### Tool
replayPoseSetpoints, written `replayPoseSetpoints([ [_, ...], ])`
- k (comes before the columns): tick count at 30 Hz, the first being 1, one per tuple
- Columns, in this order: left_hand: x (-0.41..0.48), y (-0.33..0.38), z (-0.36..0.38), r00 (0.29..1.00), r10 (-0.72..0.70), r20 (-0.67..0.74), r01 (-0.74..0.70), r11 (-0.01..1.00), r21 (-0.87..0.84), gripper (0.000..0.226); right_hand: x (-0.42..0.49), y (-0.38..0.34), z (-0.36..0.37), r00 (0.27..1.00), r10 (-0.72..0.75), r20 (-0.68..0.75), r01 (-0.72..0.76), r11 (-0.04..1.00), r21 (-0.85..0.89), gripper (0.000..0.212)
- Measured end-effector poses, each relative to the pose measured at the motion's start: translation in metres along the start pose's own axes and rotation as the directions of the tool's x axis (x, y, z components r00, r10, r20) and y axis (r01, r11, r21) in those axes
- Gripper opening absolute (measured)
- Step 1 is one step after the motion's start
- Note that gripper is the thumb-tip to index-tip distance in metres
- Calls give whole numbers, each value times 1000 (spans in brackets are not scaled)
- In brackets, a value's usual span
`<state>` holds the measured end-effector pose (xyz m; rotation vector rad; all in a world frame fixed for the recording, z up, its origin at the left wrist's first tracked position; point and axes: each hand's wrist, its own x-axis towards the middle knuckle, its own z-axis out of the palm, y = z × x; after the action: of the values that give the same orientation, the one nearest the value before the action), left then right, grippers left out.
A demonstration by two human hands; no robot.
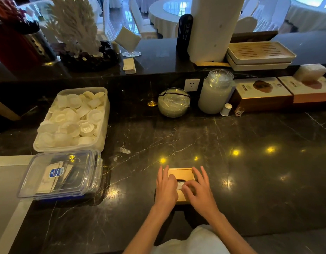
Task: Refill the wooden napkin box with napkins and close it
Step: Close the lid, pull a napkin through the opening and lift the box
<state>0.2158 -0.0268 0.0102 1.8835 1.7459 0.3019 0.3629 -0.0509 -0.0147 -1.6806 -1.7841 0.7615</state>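
A small wooden napkin box (180,174) lies on the dark marble counter near its front edge, lid on, with an oval slot in the top. A bit of white napkin (180,185) shows at the slot. My left hand (165,187) rests flat on the box's left side, its thumb at the slot. On the right side my right hand (197,189) pinches the napkin between thumb and forefinger, the other fingers spread. Both hands cover most of the lid.
A clear lidded container (61,174) sits at the left front, with a tub of white cups (72,120) behind it. At the back stand a covered glass bowl (173,102), a glass jar (215,92) and cartons (262,92). A raised ledge holds stacked trays (259,54).
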Motion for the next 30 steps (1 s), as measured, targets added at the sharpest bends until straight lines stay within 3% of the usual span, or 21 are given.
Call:
replayPoseSetpoints([
  [4,-7,-13,7,996,42,-83,-60,972,-226,6,19,-13,-7,976,92,198,-71,992,-108,28],
  [8,-13,-19,11,991,10,-135,-63,916,-397,8,31,-17,-6,963,104,247,-94,994,-54,13],
  [15,-10,-25,8,1000,21,-18,-26,927,-375,22,24,-15,-8,968,95,233,-124,986,113,5],
  [22,0,-24,-9,992,-93,84,123,856,-502,11,35,-19,0,975,106,197,-143,972,186,5],
  [26,8,-21,-16,984,-155,86,177,826,-535,7,38,-14,0,963,196,186,-246,921,303,13],
  [30,12,-14,-18,987,-145,71,161,837,-522,14,39,2,-14,951,132,280,-195,958,212,25],
])
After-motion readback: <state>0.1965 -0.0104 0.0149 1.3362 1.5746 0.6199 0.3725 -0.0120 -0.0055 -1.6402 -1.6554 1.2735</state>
